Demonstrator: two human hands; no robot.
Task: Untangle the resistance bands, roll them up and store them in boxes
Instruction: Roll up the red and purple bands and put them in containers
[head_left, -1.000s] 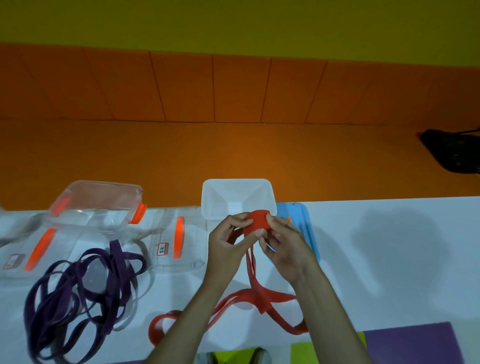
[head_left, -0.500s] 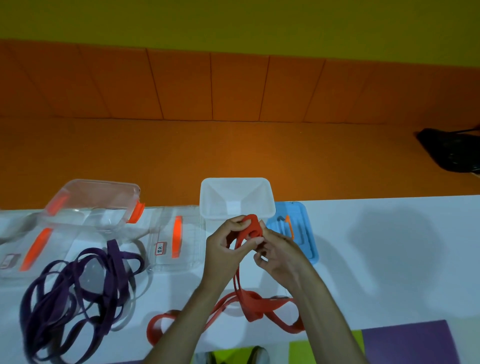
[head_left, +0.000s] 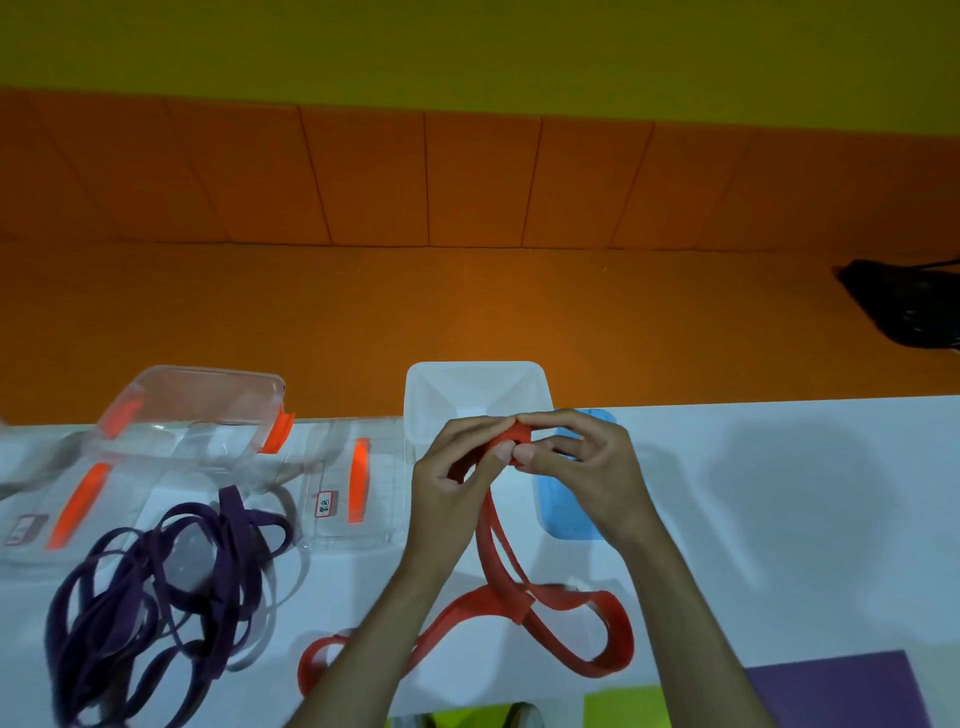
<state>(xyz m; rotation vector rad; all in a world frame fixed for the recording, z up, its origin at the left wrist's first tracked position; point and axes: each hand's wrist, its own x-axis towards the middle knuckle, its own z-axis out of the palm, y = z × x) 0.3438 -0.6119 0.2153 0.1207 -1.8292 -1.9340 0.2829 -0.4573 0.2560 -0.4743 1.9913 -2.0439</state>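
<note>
My left hand (head_left: 451, 470) and my right hand (head_left: 582, 467) both pinch a small rolled-up end of the red resistance band (head_left: 496, 551), held just in front of the white box (head_left: 475, 395). The band's loose part hangs down between my wrists and lies in loops on the white table (head_left: 779, 519). A tangled purple resistance band (head_left: 156, 597) lies on the table at the left. A blue lid (head_left: 566, 514) sits partly hidden under my right hand.
Two clear boxes with orange clips (head_left: 192, 415) (head_left: 353, 483) stand at the back left of the table, with a clear lid (head_left: 52, 509) beside them. A purple mat (head_left: 841, 691) lies below the table's near edge at the right. A black object (head_left: 904, 306) rests on the orange floor.
My hands have kept turning the red roll between the fingertips; more of the band is wound on and the loose loops have shifted on the table. The purple band has not moved.
</note>
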